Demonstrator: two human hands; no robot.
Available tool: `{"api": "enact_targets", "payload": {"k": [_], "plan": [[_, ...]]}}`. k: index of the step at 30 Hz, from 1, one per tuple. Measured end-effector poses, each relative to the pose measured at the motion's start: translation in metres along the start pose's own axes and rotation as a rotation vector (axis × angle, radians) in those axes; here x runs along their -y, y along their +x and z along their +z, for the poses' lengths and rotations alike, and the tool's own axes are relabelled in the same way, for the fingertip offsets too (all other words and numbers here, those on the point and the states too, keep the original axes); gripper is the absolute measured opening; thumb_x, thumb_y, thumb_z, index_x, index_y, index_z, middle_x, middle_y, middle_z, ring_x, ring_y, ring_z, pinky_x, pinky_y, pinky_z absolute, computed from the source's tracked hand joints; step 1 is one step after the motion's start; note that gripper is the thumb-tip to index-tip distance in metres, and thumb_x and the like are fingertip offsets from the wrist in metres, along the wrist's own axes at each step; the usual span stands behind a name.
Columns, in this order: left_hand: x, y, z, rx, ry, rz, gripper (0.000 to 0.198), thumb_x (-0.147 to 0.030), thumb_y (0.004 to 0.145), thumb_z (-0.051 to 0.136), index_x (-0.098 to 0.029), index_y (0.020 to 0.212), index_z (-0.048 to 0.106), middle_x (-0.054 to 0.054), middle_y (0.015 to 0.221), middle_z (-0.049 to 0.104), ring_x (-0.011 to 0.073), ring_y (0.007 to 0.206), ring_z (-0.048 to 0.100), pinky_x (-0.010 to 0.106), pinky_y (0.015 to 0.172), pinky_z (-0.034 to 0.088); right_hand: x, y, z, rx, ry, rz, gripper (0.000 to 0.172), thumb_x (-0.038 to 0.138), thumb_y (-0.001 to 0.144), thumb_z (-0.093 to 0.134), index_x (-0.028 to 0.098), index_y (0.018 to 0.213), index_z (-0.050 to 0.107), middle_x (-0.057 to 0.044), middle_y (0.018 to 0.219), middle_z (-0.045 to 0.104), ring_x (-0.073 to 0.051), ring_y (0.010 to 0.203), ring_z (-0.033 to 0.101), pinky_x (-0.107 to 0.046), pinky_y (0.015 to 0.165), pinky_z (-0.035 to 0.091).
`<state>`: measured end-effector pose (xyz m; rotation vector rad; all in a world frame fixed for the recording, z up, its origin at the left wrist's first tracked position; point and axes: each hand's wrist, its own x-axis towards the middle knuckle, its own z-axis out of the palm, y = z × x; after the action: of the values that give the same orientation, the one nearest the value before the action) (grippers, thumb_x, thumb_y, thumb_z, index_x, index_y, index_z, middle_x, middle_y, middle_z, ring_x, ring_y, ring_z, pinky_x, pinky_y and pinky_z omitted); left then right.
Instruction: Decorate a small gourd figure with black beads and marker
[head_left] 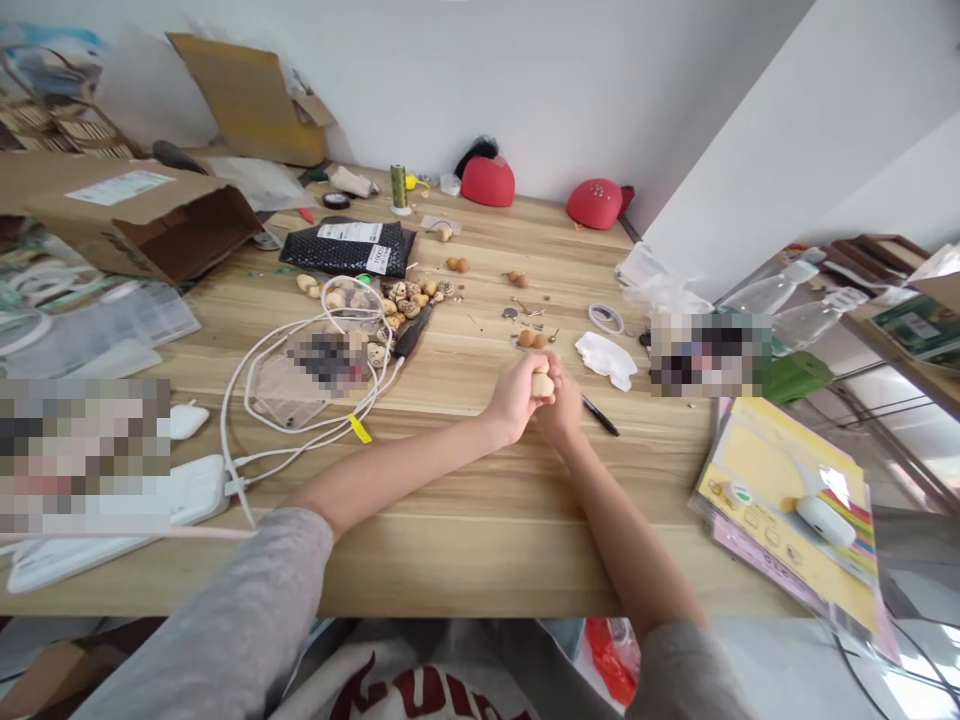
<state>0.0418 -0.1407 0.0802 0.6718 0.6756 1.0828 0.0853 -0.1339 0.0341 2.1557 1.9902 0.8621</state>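
Note:
Both hands meet over the middle of the wooden table (465,520). My left hand (514,395) is closed round a small tan gourd-shaped piece (542,383), which shows between the fingers. My right hand (562,408) is curled against the same piece from the right, its fingers pressed together. Just beyond the hands lie two more small tan pieces (531,339) and a black pen (600,415). A heap of similar tan and speckled pieces (405,298) lies further back left.
White cables (300,390) and chargers (196,488) loop at the left. Cardboard boxes (142,215) stand at back left, two red domed objects (487,182) by the wall. A crumpled tissue (607,358), plastic bottles (787,300) and yellow card packs (787,510) lie at the right.

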Motion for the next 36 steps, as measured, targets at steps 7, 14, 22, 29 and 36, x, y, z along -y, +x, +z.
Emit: {"api": "enact_targets", "payload": {"k": [7, 14, 22, 29, 36], "plan": [[0.05, 0.024, -0.031, 0.075, 0.469, 0.046, 0.03, -0.01, 0.073, 0.056, -0.012, 0.103, 0.063, 0.003, 0.084, 0.062, 0.0119, 0.076, 0.055, 0.027, 0.078, 0.046, -0.089, -0.036, 0.07, -0.035, 0.765, 0.071, 0.038, 0.011, 0.08, 0.043, 0.022, 0.111, 0.063, -0.006, 0.074, 0.054, -0.019, 0.074, 0.055, -0.032, 0.071, 0.045], [0.045, 0.018, -0.051, 0.099, 0.708, 0.189, 0.029, -0.013, 0.071, 0.066, -0.014, 0.099, 0.07, 0.007, 0.103, 0.06, 0.0188, 0.1, 0.053, 0.03, 0.094, 0.039, -0.106, -0.033, 0.063, -0.433, 1.283, 0.333, 0.031, 0.021, 0.088, 0.035, 0.016, 0.105, 0.061, -0.007, 0.083, 0.061, -0.018, 0.082, 0.061, -0.037, 0.081, 0.05], [0.038, -0.003, -0.088, 0.219, 1.098, 0.384, 0.031, -0.029, 0.073, 0.071, -0.014, 0.1, 0.072, 0.008, 0.094, 0.054, 0.0164, 0.088, 0.055, 0.026, 0.077, 0.045, -0.074, -0.021, 0.044, -0.367, 2.06, 0.681, 0.024, 0.032, 0.069, 0.07, 0.02, 0.077, 0.05, 0.006, 0.059, 0.058, -0.008, 0.051, 0.055, -0.021, 0.055, 0.047], [0.033, -0.006, -0.094, 0.299, 1.096, 0.426, 0.036, -0.037, 0.074, 0.07, -0.013, 0.1, 0.072, 0.007, 0.088, 0.059, 0.0143, 0.08, 0.057, 0.026, 0.075, 0.046, -0.048, -0.038, 0.054, -0.048, 2.073, 0.57, 0.029, 0.046, 0.083, 0.052, 0.018, 0.077, 0.055, 0.002, 0.057, 0.062, -0.009, 0.043, 0.052, -0.022, 0.044, 0.039], [0.031, -0.002, -0.093, 0.234, 0.937, 0.31, 0.034, -0.038, 0.074, 0.07, -0.013, 0.097, 0.072, 0.008, 0.088, 0.063, 0.013, 0.075, 0.06, 0.022, 0.066, 0.047, -0.05, -0.047, 0.045, 0.087, 1.877, 0.272, 0.028, 0.042, 0.083, 0.056, 0.018, 0.069, 0.059, -0.001, 0.063, 0.062, -0.011, 0.054, 0.055, -0.025, 0.054, 0.046]]}}
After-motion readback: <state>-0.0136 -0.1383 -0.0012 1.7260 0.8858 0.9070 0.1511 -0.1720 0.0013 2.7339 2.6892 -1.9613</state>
